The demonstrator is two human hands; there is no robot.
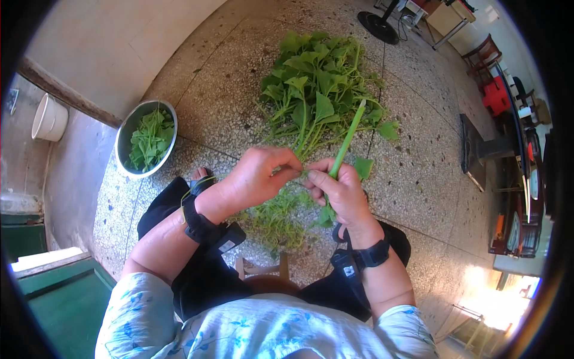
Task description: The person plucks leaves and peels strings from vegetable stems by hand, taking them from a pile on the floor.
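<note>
Thumb and fingertips of my left hand [263, 175] are pinched together on something too small to make out, close to the fingertips of my right hand. My right hand [342, 190] is closed around a thick pale green stalk [350, 136], which points up and away, with a bit of leaf below the palm. Beyond both hands a large heap of leafy green stems [317, 84] lies on the speckled floor. Thin green peelings [280, 221] are scattered on the floor below my hands, between my feet.
At the left stands a metal basin [121, 149] holding green leaves. A white bucket [50, 118] is by the wall, and a green door [66, 305] is at the lower left. Chairs and a table [517, 113] line the right side. A round black stand base [378, 27] is at the top.
</note>
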